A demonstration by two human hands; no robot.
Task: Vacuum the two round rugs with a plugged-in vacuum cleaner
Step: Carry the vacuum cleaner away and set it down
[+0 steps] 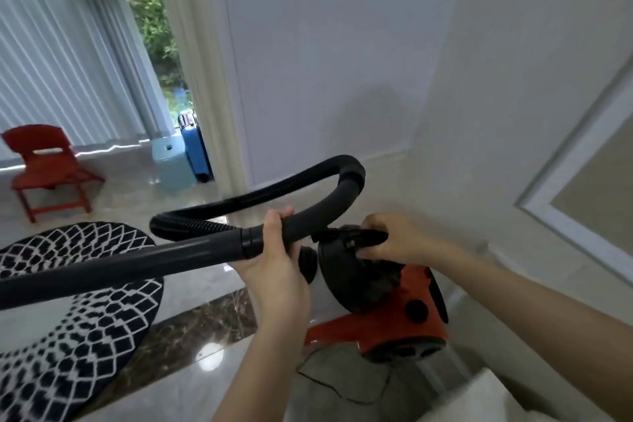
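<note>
Here, nearest the camera, the left hand (270, 260) is wrapped around the dark wand (120, 267) just behind its collar, thumb over the top, holding it level so that it runs out to the left above the floor. The right hand (394, 240) is curled over the black handle on top of the red vacuum cleaner (407, 312), fingers closed round it. The machine sits low beside the wall, seemingly lifted or tipped, though whether it rests on the floor cannot be told. A thin dark cord (329, 384) lies on the tiles below it; its plug and any socket are out of view, so whether it is plugged in cannot be confirmed.

From the wand's grip the ribbed hose (342, 178) loops up and back down to the machine's front.

Just beyond the wand lies one round black-and-white rug (85, 319), flat on the glossy floor, partly under the wand. No second rug shows.

Farther off stand a red chair (44, 168), a pale stool (171, 164) and a blue suitcase (195, 151) by the curtained window.

This looks like the setting-up step: carrying or placing the machine near the first rug. The next move probably calls for setting the body down steadily, freeing the right hand, then lowering the wand's far end, which is out of frame, onto the rug.
</note>
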